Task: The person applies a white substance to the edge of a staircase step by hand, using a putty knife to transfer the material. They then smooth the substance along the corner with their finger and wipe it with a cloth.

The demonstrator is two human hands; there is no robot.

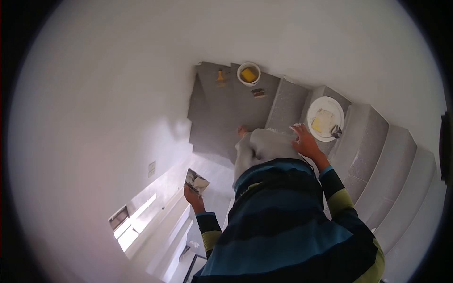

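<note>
My left hand (193, 198) is closed on the edge of a flat, squarish metal scraper (190, 177), and a lump of white putty (200, 185) lies on its face. Over the stairs, near my knee, my right hand (306, 143) has its fingers loosely bent and apart, with white smears on the fingertips. I see no tool in it. Just beyond it, a round white basin (310, 107) sits on a step. Inside are pale putty (326, 115), a yellow piece (316, 125) and a smeared, dark-looking tool (336, 131) leaning at the rim.
Grey stairs (377, 155) rise to the right along a white wall (321, 42). On the landing (212, 113) are a white bucket (239, 78) with a yellow sponge (248, 74), a yellow-handled brush (220, 75) and a dark block-like tool (258, 93). Lower left, a bright window (127, 238) shows.
</note>
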